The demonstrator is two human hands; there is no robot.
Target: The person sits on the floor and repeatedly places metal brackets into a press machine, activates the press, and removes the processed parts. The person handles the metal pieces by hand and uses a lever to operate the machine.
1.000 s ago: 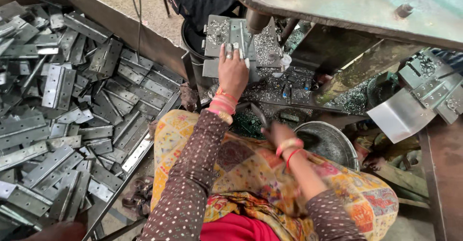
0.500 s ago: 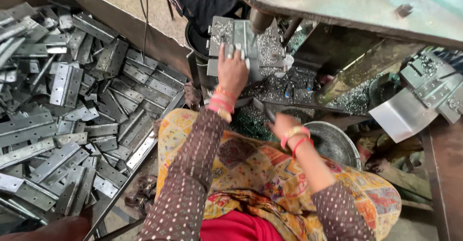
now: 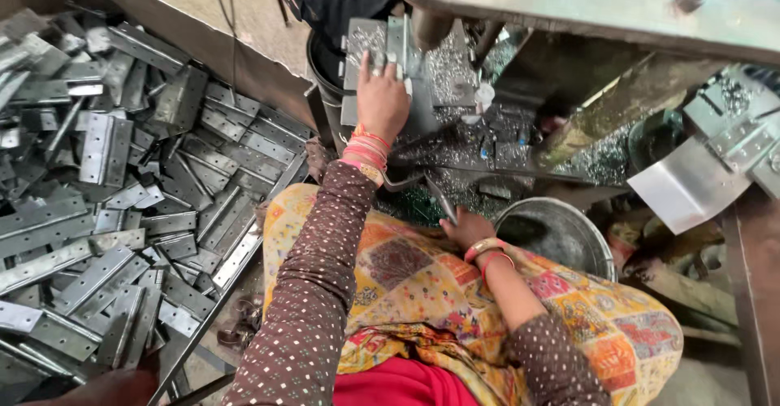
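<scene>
— Where do we find the left hand (image 3: 382,97)?

— We record it palm down, fingers spread flat on a grey metal hinge plate (image 3: 366,48) that lies on the bed of the drill press (image 3: 455,89). It presses the plate rather than closing around it. The drill spindle (image 3: 431,26) stands just beside the fingertips, above the plate.

— And the right hand (image 3: 467,229)?

— We see it low, at the near edge of the machine bed, beside a thin metal lever (image 3: 435,196). The fingers are partly hidden; we cannot tell whether they grip anything.

— Containers?

— We note one round metal bucket (image 3: 593,243) just right of the right hand. Its inside is dark, and we cannot make out any contents. The machine bed around the plate is strewn with bright metal swarf (image 3: 455,69).

— Surroundings?

— To the left we log a large loose heap of grey hinge plates (image 3: 106,211) on the floor, well apart from the hand. A bent sheet-metal piece (image 3: 686,182) lies at the right.
</scene>
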